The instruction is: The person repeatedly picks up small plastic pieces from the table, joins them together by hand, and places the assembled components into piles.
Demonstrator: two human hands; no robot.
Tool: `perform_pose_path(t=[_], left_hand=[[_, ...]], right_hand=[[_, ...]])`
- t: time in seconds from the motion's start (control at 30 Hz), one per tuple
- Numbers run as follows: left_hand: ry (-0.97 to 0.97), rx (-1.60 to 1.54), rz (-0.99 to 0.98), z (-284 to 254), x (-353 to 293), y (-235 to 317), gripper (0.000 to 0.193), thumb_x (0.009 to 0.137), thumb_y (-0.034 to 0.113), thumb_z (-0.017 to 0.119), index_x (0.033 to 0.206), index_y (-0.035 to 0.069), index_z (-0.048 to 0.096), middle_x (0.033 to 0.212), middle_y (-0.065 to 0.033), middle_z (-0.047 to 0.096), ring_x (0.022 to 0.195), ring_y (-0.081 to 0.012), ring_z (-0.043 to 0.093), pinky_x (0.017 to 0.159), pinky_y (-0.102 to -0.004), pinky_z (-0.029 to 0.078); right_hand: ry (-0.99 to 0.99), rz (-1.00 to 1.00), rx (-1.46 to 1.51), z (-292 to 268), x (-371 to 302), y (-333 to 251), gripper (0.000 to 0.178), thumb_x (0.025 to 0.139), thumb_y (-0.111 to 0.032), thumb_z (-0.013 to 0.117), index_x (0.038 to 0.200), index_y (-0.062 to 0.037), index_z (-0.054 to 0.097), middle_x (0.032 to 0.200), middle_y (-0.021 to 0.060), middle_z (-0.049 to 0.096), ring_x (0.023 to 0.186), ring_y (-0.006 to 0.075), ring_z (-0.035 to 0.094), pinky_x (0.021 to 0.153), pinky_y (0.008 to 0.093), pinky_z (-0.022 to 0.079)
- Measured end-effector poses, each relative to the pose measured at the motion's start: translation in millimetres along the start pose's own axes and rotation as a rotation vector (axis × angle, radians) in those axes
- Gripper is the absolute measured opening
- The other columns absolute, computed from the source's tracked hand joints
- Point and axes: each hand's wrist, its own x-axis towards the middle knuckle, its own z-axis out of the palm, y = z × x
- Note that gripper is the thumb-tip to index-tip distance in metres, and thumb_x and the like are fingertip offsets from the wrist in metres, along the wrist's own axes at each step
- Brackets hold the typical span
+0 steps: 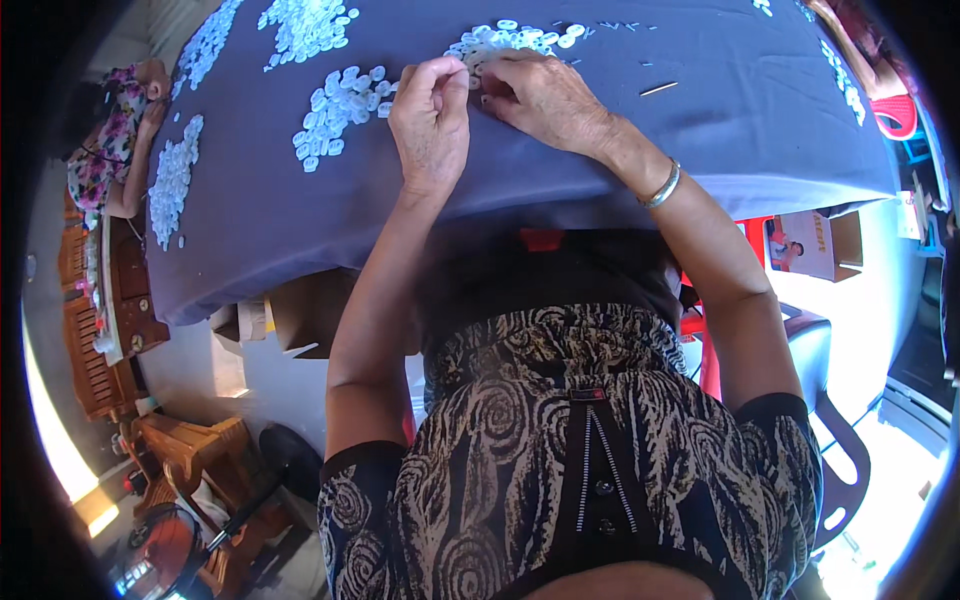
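Over the dark cloth-covered table (700, 140), my left hand (430, 130) is closed in a pinch, thumb against curled fingers. Close beside it on the right, my right hand (545, 103) is also pinched, its fingertips pointing toward the left hand. Anything held in either is too small or hidden to name. Just beyond the fingertips lies a heap of small whitish translucent plastic pieces (510, 40), partly covered by the hands. Another pile of oval whitish pieces (335, 115) spreads to the left of my left hand. A silver bangle (663, 186) circles my right wrist.
Farther left are more white piles (305, 30). Thin small pins (615, 25) and a brass-coloured stick (659, 89) lie to the right. A person in a floral top (105, 150) sits at the left edge; another person's arm (860, 50) shows far right. Cardboard boxes (318, 312) stand below.
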Motion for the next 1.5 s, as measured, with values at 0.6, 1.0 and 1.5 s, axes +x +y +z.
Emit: perform_pose_path(t=[0.6,1.0,1.5], left_hand=[[-0.087,-0.259,-0.129,8,-6,20,0.031,0.079,-0.001,0.066,0.107,0.004,0.056,0.090,-0.0060,0.062,0.082,-0.0111,0.059,0.069,-0.0254,0.049],[-0.057,-0.282,-0.125,3,-2,20,0.028,0.079,-0.005,0.064,0.104,0.003,0.055,0.085,-0.0045,0.062,0.076,-0.0091,0.059,0.068,-0.0219,0.049],[-0.069,-0.429,-0.235,2,-1,25,0.026,0.083,-0.002,0.062,0.107,0.001,0.054,0.088,-0.0067,0.061,0.072,-0.0086,0.058,0.063,-0.0215,0.051]], right_hand=[[-0.020,0.538,0.920,-25,8,0,0.013,0.089,-0.015,0.060,0.096,-0.0058,0.065,0.079,-0.0027,0.061,0.071,0.0028,0.055,0.067,0.0192,0.048],[-0.065,0.461,0.820,-22,6,-2,0.014,0.089,-0.016,0.059,0.095,-0.0040,0.065,0.078,-0.0012,0.061,0.069,0.0036,0.053,0.062,0.0188,0.045],[-0.041,0.364,0.849,-19,4,1,0.014,0.086,-0.018,0.061,0.091,-0.0058,0.067,0.074,0.0005,0.063,0.066,0.0056,0.055,0.058,0.0206,0.046]])
